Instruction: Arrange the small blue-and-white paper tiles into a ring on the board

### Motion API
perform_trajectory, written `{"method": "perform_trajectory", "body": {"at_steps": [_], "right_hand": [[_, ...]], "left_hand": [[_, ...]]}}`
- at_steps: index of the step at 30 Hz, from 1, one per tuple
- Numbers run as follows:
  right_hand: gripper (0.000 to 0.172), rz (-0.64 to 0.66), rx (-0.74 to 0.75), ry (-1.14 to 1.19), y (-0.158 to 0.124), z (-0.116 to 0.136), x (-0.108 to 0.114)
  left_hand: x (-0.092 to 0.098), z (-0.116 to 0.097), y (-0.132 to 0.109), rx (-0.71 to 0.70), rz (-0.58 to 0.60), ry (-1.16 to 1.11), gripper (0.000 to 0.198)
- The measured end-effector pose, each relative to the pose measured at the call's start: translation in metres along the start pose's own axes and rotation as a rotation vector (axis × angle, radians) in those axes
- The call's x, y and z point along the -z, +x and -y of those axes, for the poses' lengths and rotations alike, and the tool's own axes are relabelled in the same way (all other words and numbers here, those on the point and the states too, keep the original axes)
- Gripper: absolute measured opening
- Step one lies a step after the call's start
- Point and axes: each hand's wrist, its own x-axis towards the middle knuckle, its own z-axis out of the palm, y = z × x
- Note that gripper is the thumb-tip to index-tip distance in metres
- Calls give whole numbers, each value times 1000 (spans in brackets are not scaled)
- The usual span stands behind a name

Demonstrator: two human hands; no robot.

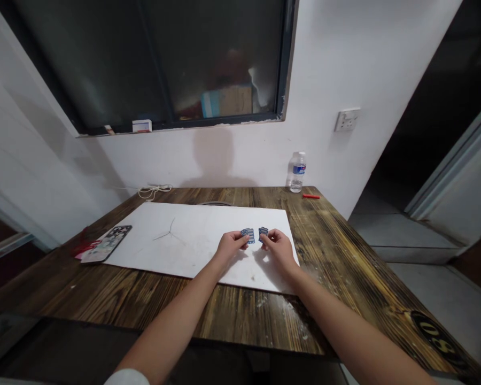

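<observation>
Phone: we see a smartphone [106,244] on the wooden table [64,283], out left of our hands.
Left: our left hand [232,246] pinches a small blue-striped card [247,235] above the white sheet [192,251].
Right: our right hand [278,248] pinches a matching card [263,233], just beside the other.
So far: both cards are held up, neither set down.
Beyond right: a water bottle [297,172].

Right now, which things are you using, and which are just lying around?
In use: left hand with a blue piece; right hand with a second blue piece; white sheet beneath them.

Lying around: phone; water bottle; red stick; white cable.
</observation>
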Motion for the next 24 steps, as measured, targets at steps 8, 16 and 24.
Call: {"method": "perform_trajectory", "body": {"at_steps": [8, 16, 24], "right_hand": [[30, 9, 189, -243, -7, 3, -2], [21, 87, 311, -348, -10, 2, -3], [22, 170, 316, -228, -11, 11, -4]], "left_hand": [[-7, 1, -3, 5, -10, 34, 32], [-8, 0, -5, 9, -10, -46, 39], [-4, -4, -4, 24, 31, -168, 42]]}}
